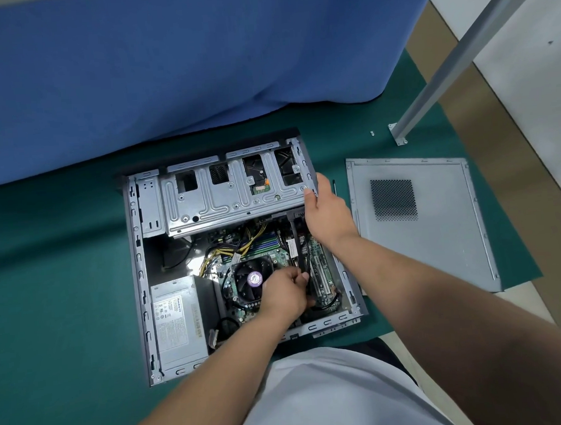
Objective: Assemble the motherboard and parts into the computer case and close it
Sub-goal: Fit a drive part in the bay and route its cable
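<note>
Case: computer case [138,270] lies open on its side on a green mat.
Motherboard: already inside, beside the fan [248,278].
Left hand: left hand [285,294], inside the case, pinches a black cable [304,253] right of the fan.
Right hand: right hand [326,206] grips the case's far right edge, by the drive cage [232,195].
Side panel: side panel [421,223] lies flat, right of the case.
Advice: steady the case, line the plug up, press straight.

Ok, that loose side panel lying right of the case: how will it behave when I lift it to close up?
The side panel is a thin flat metal sheet, so probably light but apt to flex if lifted by one corner. It lies flat on the green mat, so getting fingers under an edge may be fiddly. Its folded rims could be sharp.
</note>
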